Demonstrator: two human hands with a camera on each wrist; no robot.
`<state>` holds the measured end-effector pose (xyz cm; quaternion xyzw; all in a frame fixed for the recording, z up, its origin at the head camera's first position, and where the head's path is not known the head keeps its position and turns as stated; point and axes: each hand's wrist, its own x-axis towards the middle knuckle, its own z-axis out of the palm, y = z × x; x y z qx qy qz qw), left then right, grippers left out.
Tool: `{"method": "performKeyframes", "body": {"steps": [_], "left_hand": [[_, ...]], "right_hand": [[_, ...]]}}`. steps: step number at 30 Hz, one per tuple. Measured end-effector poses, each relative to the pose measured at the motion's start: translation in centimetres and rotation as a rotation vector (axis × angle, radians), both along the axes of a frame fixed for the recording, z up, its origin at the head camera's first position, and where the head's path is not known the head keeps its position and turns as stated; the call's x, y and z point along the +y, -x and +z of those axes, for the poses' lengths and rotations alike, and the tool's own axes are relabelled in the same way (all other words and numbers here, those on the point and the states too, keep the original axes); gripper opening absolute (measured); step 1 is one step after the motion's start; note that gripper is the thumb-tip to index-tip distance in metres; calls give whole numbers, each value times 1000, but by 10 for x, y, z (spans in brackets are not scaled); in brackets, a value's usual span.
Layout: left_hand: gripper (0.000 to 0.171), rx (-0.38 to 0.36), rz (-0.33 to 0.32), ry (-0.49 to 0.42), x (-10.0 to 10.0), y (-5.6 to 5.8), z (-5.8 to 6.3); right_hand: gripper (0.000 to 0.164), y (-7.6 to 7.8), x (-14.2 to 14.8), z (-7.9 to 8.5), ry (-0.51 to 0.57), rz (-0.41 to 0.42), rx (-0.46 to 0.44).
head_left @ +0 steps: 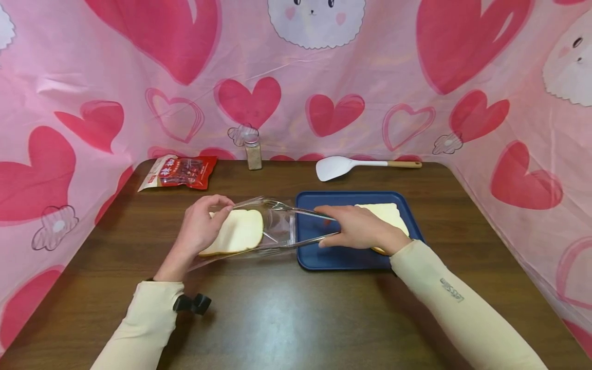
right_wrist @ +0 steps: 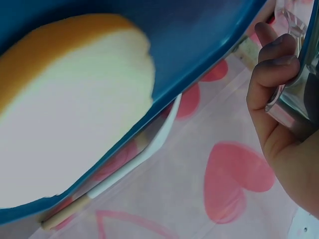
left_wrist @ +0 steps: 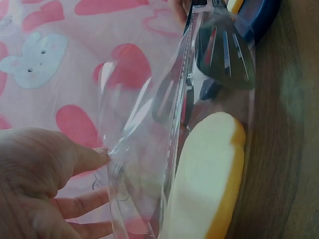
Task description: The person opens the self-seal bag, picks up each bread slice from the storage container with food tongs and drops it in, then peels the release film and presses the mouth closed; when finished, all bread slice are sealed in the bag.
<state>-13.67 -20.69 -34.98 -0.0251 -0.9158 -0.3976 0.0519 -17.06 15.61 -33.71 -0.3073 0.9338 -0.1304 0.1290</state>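
Right-hand fingers: wrapped round metal tongs [head_left: 316,239], held about mid-arm by the right hand [head_left: 358,228], not exactly squeezed, since the two tong arms are spread well apart

Left-hand fingers: a bit of clear film is pinched between thumb and finger; no bread is held by the left hand [head_left: 202,223] as far as can be seen

Tong heads: both are poked into the clear bag [head_left: 280,222], pointed left; in the left wrist view a slotted tong head [left_wrist: 227,55] is seen just short of the bread, with a small gap

Bagged slice: the bread slice [head_left: 242,228] is laid flat inside the bag on the counter [head_left: 277,318], straight left of the tong heads, its long axis run roughly sideways, so pretty much in line with the tongs

Nearer hand: the left, easily; the slice's left end is partly covered by it in the head view, while the right is set off by the tongs' length

Tricky bit, imo: whether the slice's near edge is cleared by the lower head can't be told, film's in the way

Further right: a second slice [head_left: 384,213] is carried by the blue tray [head_left: 324,259], partly hidden by the right hand

Back row: red packet [head_left: 182,172], shaker jar [head_left: 253,155], white spatula [head_left: 335,167], all well apart from the tongs
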Motion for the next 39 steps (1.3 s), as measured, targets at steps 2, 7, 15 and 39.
{"method": "performKeyframes", "body": {"steps": [2,7,15,39], "left_hand": [[23,-11,2,9,0,1,0],[25,-49,6,26,-2,4,-1],[27,-79,22,53,-1,5,-2],[29,-99,14,80,-1,3,-2]], "right_hand": [[84,-1,6,0,6,-15,-3],[85,-6,22,-1,27,-43,1],[85,-19,44,1,49,-94,22],[94,-130,135,-13,96,-564,222]]}}
